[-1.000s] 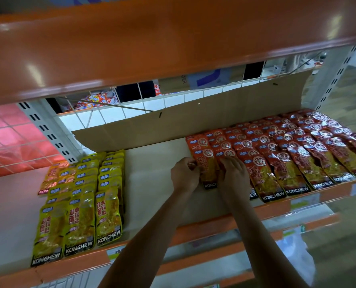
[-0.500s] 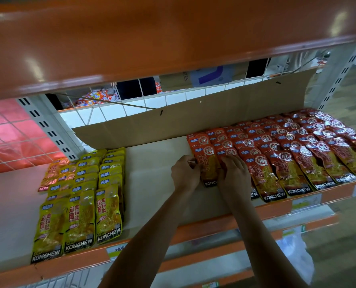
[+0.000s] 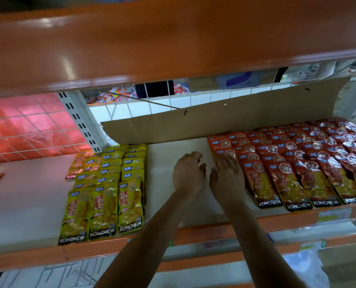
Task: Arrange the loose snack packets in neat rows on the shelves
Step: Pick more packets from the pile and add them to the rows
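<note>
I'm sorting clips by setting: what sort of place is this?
Most likely a shop aisle, or possibly a stockroom. There is an orange-edged metal shelf with a slotted upright and a wire-grid back. Identical red snack packets and yellow snack packets lie in front-facing rows, as for sale.

Left hand (image 3: 188,173) and right hand (image 3: 228,178) (touching red packets (image 3: 297,163)) lie over the shelf (image 3: 164,154).

We see through one camera, worn on the head. It looks forward and down onto the white shelf (image 3: 162,156) from close by, peeking in under the orange shelf (image 3: 173,48) above.
</note>
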`<control>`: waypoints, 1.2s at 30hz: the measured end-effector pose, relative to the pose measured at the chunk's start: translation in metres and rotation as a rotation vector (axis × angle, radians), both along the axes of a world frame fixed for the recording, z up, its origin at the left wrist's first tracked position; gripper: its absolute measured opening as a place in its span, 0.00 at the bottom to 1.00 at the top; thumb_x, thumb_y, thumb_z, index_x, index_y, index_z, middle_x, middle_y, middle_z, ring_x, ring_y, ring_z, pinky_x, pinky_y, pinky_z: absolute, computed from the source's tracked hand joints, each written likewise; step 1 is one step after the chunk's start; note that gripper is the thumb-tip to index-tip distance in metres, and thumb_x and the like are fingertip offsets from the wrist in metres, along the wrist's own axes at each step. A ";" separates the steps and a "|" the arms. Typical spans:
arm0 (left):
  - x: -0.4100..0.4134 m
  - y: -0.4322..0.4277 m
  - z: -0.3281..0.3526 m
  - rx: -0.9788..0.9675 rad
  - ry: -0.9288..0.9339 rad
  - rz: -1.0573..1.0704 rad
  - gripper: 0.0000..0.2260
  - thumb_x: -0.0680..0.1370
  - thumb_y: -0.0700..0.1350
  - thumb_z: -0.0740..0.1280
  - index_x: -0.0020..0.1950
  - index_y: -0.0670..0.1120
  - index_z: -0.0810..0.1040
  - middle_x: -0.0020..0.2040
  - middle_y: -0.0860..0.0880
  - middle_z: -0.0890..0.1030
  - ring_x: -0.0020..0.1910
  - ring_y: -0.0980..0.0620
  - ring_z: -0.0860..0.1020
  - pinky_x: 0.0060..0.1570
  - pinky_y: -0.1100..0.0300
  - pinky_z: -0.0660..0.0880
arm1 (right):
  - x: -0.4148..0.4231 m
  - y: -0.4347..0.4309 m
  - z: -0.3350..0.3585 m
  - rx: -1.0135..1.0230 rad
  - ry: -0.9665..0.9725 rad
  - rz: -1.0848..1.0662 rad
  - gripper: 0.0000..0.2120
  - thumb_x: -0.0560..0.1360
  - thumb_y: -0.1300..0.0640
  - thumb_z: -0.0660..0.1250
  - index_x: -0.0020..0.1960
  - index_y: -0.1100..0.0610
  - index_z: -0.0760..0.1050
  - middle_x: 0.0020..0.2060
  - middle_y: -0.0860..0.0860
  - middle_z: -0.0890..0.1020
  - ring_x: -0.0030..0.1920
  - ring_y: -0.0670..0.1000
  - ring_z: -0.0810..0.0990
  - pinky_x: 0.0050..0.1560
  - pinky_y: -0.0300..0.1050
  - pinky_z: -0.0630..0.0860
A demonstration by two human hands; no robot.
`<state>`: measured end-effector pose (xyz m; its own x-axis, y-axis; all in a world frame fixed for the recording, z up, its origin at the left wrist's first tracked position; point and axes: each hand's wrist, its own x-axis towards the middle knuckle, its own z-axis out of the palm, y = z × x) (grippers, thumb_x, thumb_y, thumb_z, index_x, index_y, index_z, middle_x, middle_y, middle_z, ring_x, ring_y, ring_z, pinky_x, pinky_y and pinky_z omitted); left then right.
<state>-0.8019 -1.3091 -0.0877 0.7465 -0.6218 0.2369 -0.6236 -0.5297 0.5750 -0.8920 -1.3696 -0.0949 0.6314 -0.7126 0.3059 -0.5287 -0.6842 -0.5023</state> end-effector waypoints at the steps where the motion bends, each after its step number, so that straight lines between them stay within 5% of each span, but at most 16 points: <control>1: 0.007 0.008 0.003 0.017 -0.051 0.004 0.14 0.78 0.46 0.66 0.64 0.48 0.76 0.57 0.49 0.80 0.56 0.51 0.77 0.52 0.58 0.74 | 0.007 0.007 0.001 -0.003 -0.006 0.017 0.19 0.77 0.62 0.62 0.67 0.62 0.72 0.67 0.57 0.73 0.70 0.57 0.67 0.70 0.52 0.62; 10: 0.080 0.110 0.018 0.226 -0.251 0.177 0.16 0.79 0.48 0.62 0.66 0.48 0.72 0.63 0.48 0.75 0.64 0.45 0.69 0.60 0.52 0.68 | 0.097 0.092 0.013 -0.014 0.027 0.282 0.21 0.76 0.60 0.62 0.69 0.60 0.70 0.71 0.58 0.69 0.73 0.57 0.63 0.74 0.51 0.56; 15: 0.127 0.188 0.025 0.295 -0.235 0.275 0.17 0.77 0.50 0.62 0.66 0.51 0.72 0.63 0.50 0.75 0.65 0.46 0.69 0.61 0.53 0.68 | 0.154 0.159 0.019 -0.040 0.022 0.363 0.20 0.72 0.61 0.64 0.64 0.60 0.74 0.61 0.59 0.77 0.65 0.60 0.71 0.66 0.52 0.65; 31: 0.280 0.434 0.004 0.399 -0.196 0.429 0.21 0.79 0.53 0.62 0.70 0.47 0.68 0.67 0.46 0.72 0.66 0.43 0.68 0.60 0.52 0.67 | 0.314 0.399 0.008 0.091 0.037 0.559 0.19 0.75 0.60 0.64 0.66 0.57 0.73 0.64 0.54 0.76 0.65 0.54 0.71 0.67 0.43 0.64; 36: 0.314 0.477 0.003 0.408 -0.207 0.524 0.15 0.79 0.49 0.61 0.63 0.46 0.71 0.61 0.45 0.73 0.62 0.43 0.70 0.55 0.52 0.70 | 0.350 0.438 0.011 0.116 0.158 0.583 0.16 0.77 0.59 0.60 0.63 0.59 0.74 0.59 0.57 0.78 0.60 0.58 0.74 0.61 0.49 0.68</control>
<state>-0.4881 -0.8321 -0.0847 0.9372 -0.2611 0.2313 -0.3019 -0.9394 0.1626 -0.5419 -0.9312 -0.0838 0.9585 -0.2593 0.1182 -0.1581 -0.8289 -0.5365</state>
